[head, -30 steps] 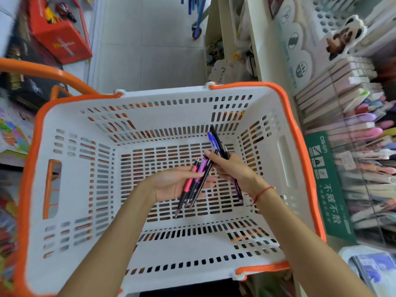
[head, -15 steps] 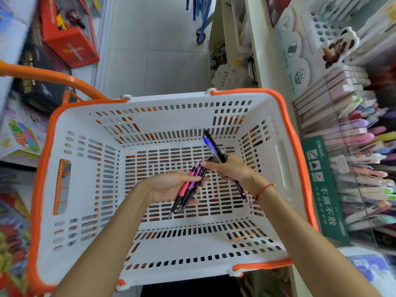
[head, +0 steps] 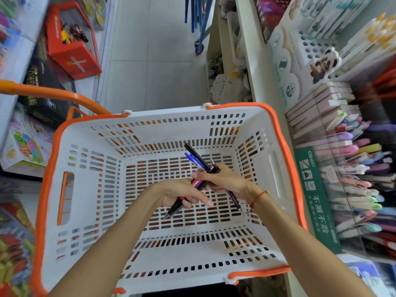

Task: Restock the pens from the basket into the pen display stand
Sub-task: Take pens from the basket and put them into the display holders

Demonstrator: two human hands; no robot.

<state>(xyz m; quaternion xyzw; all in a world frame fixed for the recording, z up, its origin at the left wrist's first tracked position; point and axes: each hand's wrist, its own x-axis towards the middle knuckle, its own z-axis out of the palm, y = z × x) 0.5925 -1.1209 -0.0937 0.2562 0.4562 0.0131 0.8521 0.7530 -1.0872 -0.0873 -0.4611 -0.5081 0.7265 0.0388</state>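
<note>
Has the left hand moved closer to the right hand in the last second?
Yes. Judged against the basket floor slots, the left hand has closed in on the right hand, and its pens now meet the right hand's fingers.

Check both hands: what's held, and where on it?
Left hand grips a pink-and-black pen bundle around mid-barrel. Right hand grips blue and black pens mid-barrel, both over the basket.
</note>
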